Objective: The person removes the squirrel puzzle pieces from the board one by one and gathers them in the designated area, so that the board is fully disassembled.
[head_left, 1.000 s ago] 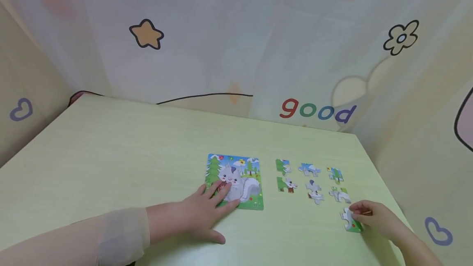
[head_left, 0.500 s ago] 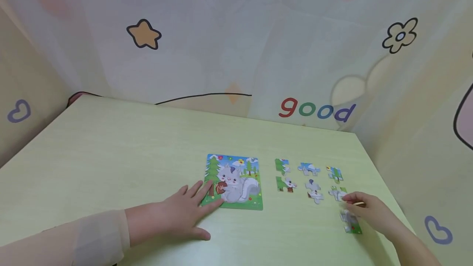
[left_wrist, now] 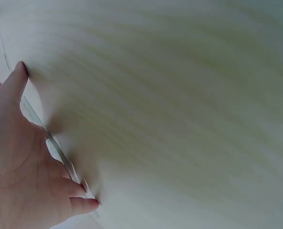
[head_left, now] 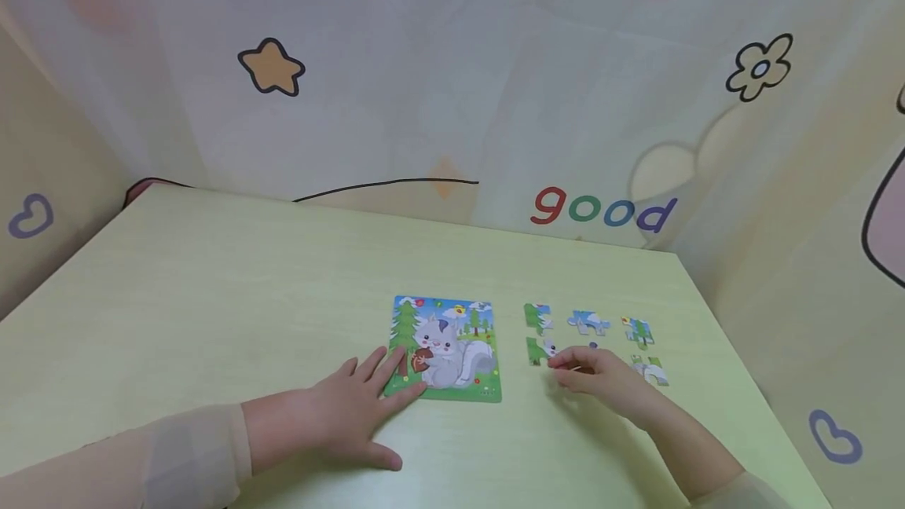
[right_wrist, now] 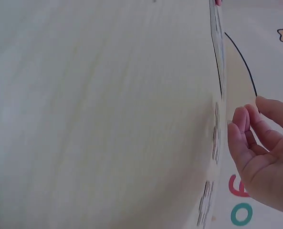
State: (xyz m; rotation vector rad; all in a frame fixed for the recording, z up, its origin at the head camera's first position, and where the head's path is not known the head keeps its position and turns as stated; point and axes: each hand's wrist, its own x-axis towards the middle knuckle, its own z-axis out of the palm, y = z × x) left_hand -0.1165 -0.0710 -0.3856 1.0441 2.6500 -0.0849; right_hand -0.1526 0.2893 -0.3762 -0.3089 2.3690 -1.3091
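In the head view my left hand [head_left: 346, 419] lies with fingers spread, its fingertips on the lower left of the squirrel puzzle picture [head_left: 444, 348]. The left wrist view shows that hand [left_wrist: 36, 162] from the palm side, fingers extended to the pale tabletop. My right hand [head_left: 608, 379] hovers right of the picture, fingertips at the right edge of a puzzle piece with green and part of the squirrel's face [head_left: 536, 350]. In the right wrist view the right hand [right_wrist: 265, 148] has loosely bent fingers and nothing visible between them. It partly hides the middle lower piece.
A tree piece [head_left: 537, 318], a blue-and-white piece [head_left: 588, 322] and a small-tree piece [head_left: 639, 331] form the back row on the green table [head_left: 247, 281]. A white-and-green piece [head_left: 649, 369] lies beyond my right wrist. A printed curtain [head_left: 389, 85] stands along the table's back edge.
My right hand has moved left from the lower right piece to the left-column pieces; its forearm now covers where that piece lay. My left hand slid slightly left on the picture, then stayed.
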